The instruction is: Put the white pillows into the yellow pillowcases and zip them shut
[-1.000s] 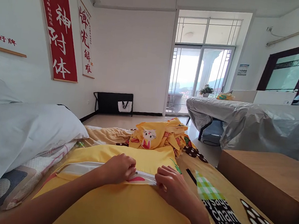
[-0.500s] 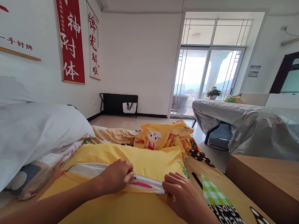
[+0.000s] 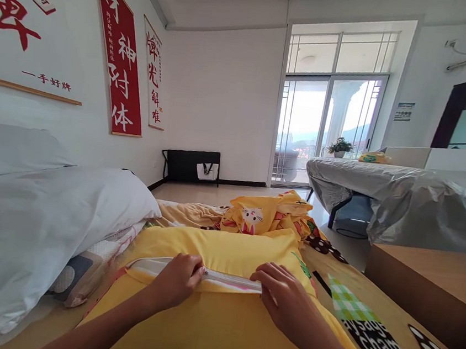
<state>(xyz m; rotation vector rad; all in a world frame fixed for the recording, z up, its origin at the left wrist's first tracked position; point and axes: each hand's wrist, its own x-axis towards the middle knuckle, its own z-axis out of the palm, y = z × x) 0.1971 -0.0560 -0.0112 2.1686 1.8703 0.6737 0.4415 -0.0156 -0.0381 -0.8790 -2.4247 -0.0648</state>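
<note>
A yellow pillowcase (image 3: 217, 328) lies spread in front of me, with a long zipper (image 3: 230, 281) running across it. Left of my left hand the zipper gapes, and white shows in the opening (image 3: 150, 266). My left hand (image 3: 180, 280) is closed in a pinch at the zipper, where a bit of the slider shows by the thumb. My right hand (image 3: 281, 290) grips the pillowcase's zippered edge farther right, its fingers curled over the fabric. Between the two hands a strip of zipper tape and a little pink print are visible.
White pillows (image 3: 57, 217) lie on the left. Beyond the pillowcase is a crumpled yellow cloth with a cat face (image 3: 270, 214). A patterned brown sheet (image 3: 354, 287) lies underneath. At right stand a wooden box-like surface (image 3: 431, 273) and a plastic-covered table (image 3: 406, 187).
Both hands have shifted left along the zipper relative to the pillowcase, and the gap left of my left hand is shorter. Less pink print shows. The view has turned slightly left.
</note>
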